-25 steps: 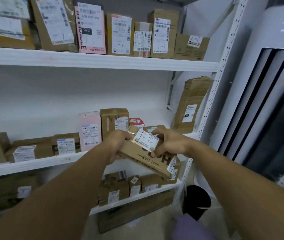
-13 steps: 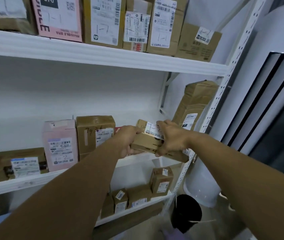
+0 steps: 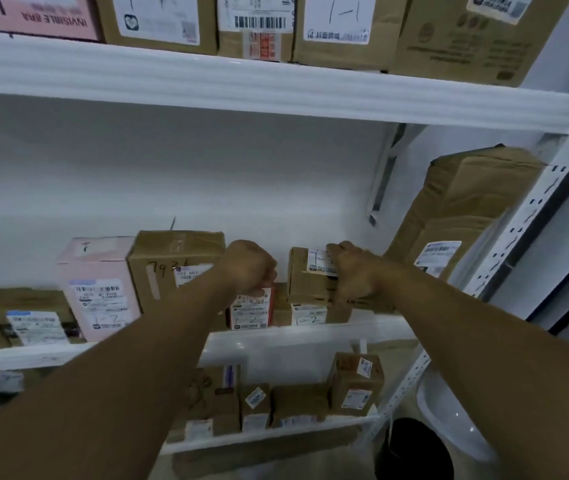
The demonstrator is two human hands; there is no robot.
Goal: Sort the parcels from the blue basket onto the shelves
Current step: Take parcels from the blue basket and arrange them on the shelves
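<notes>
Head view, facing the white rack. Right hand (image 3: 354, 273) grips the brown parcel (image 3: 305, 282) at its right end, fingers curled over the top edge and partly covering the white label (image 3: 319, 261). The parcel is at the middle shelf (image 3: 310, 336), level, directly over a small brown box (image 3: 309, 315) marked "1-2"; whether it rests on that box or is held just above it cannot be told. Left hand (image 3: 248, 268) is curled into a fist just left of the parcel, apart from it, with a strip of white wall showing between them; nothing visible in it, palm side turned away. Below the left hand stands a red-and-white box (image 3: 250, 311). Further left are a brown carton (image 3: 175, 261) with handwritten digits and a pink box (image 3: 97, 289). A tall brown package (image 3: 466, 209) leans at the right end of the shelf. Upper shelf (image 3: 276, 88) carries a row of labelled cartons.
</notes>
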